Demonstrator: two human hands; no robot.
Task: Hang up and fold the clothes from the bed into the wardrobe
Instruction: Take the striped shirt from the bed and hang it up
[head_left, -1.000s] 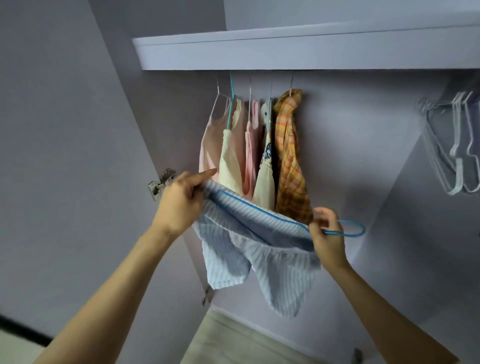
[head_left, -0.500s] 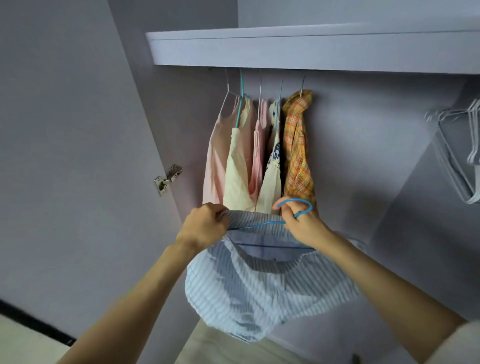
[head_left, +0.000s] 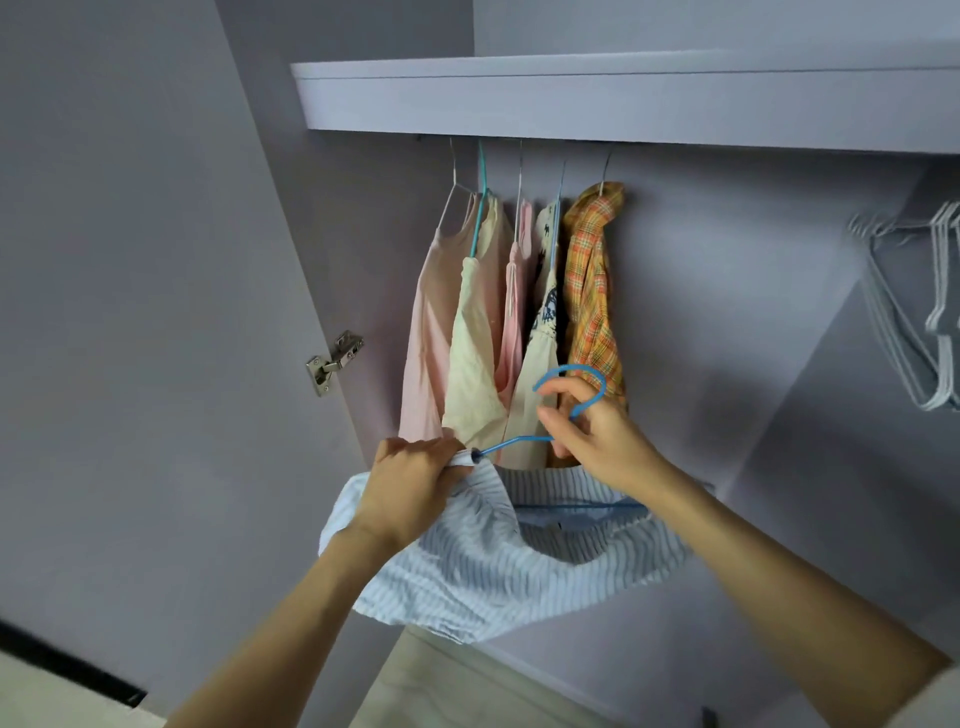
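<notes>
On the far left the wardrobe door (head_left: 130, 312) stands open with its metal hinge (head_left: 332, 362) catching the light. Next comes the left hand (head_left: 415, 480), fingers curled tight on the bunched edge of the blue striped garment (head_left: 493, 571) right where the shoulder end of the blue hanger (head_left: 519, 441) pokes out; a second ago that same hand was up by the hinge with a finger stretched out, so it has come down and closed on the cloth. The garment has dropped and gathered with it, now sagging as a pouch below both wrists instead of being strung out between them. Behind, five hung clothes (head_left: 519, 322) sit close together under the shelf (head_left: 623, 98), ending in the orange plaid shirt (head_left: 592, 296). The right hand (head_left: 597, 441) has swung inward and up, and it pinches the hanger's neck with the hook curving above its fingertips, whereas earlier the hook pointed out to the right. That reads as the garment being seated on the hanger and the hook turned ready for the rail, probably beside the plaid shirt. Far right, empty white hangers (head_left: 914, 312) hang in a cluster.
</notes>
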